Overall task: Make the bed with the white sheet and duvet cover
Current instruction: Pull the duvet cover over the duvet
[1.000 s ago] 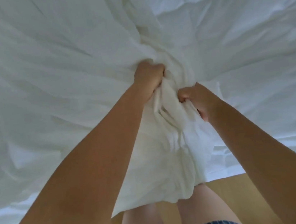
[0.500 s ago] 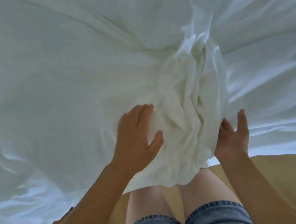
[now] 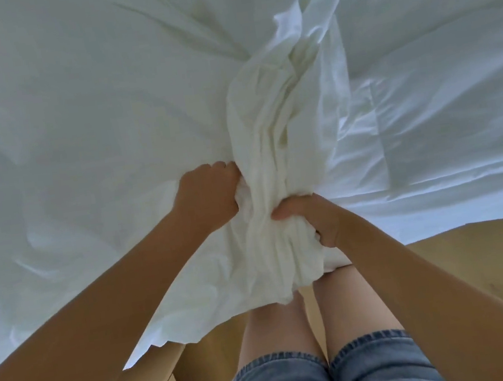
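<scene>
We find the bunched white cloth (image 3: 268, 130) at centre frame, gathered into a thick rope of folds that runs from upper centre down to the bed's near edge; its loose end hangs over that edge in front of the person's legs. Whether this piece is the sheet or the duvet cover we cannot tell. The spread white bedding (image 3: 74, 117) covers the upper and left parts of the frame, creased but mostly flat; a flatter folded layer lies at centre right.

The left hand (image 3: 209, 196) is clamped on the left flank of the bunch, fingers buried in the folds; the right hand (image 3: 315, 220) is clamped on it lower and to the right, thumb across the top. Both hands sit close together at the bunch's narrow waist.

Risks, in our judgement: with both grips so close, any pull or shake would spread the cloth unevenly and leave it twisted; the bunch touches the bedding beneath, so a hard tug may drag that layer out of place; the hanging end is near the tan floor (image 3: 476, 256) and could trail on it or catch under a foot.
</scene>
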`<action>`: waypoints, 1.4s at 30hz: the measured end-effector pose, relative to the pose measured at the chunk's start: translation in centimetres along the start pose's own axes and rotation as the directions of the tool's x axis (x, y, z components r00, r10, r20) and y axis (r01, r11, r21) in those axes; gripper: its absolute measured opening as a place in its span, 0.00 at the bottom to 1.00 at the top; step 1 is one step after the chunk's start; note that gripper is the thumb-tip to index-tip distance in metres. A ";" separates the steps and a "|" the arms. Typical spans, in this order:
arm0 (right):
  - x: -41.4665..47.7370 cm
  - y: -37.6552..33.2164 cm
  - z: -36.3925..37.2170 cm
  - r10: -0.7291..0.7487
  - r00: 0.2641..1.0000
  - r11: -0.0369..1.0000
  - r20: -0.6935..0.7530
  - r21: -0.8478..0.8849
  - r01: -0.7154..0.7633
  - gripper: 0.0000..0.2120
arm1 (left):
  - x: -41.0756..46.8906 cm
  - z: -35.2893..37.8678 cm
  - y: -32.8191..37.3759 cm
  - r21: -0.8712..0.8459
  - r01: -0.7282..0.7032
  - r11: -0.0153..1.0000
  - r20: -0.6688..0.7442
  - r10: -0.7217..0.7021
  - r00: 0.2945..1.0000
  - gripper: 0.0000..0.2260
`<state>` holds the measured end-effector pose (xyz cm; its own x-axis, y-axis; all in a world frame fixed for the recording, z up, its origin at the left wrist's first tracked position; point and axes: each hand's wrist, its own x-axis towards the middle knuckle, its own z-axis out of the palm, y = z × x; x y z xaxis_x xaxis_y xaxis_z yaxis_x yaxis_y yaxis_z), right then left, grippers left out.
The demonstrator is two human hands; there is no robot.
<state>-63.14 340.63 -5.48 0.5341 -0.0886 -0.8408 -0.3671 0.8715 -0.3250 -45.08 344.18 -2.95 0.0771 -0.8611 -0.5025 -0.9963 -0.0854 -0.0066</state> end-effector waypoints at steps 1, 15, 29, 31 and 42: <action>-0.4 -0.1 -0.1 -0.003 1.000 0.998 0.013 0.068 0.002 0.14 | -0.3 -0.5 -0.3 -0.053 -0.006 0.999 -0.037 0.004 0.999 0.07; -12.9 0.4 -10.7 -0.336 0.845 0.892 -0.417 0.148 0.428 0.25 | -7.1 -5.3 -2.0 -0.203 0.032 0.979 -0.330 -0.100 0.939 0.08; -10.5 -6.9 -27.9 -0.148 0.989 0.887 0.000 0.442 0.133 0.37 | 3.3 -9.5 10.5 -0.339 0.542 0.769 0.531 -0.319 0.785 0.34; -9.3 -10.5 -27.5 -0.192 0.977 0.847 0.098 0.520 0.114 0.44 | 9.4 -12.6 11.9 -0.615 0.569 0.546 0.319 -0.488 0.813 0.49; -9.7 -20.7 -25.7 -0.623 0.713 0.750 -0.322 0.016 0.662 0.06 | 27.3 -21.6 23.1 -0.987 0.161 0.014 0.131 -0.512 0.849 0.06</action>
<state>-80.32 311.10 -1.69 0.3642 -0.7611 -0.5367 0.0905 0.6025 -0.7930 -65.15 307.89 1.88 0.5704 -0.6217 -0.5367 0.0352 -0.6344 0.7722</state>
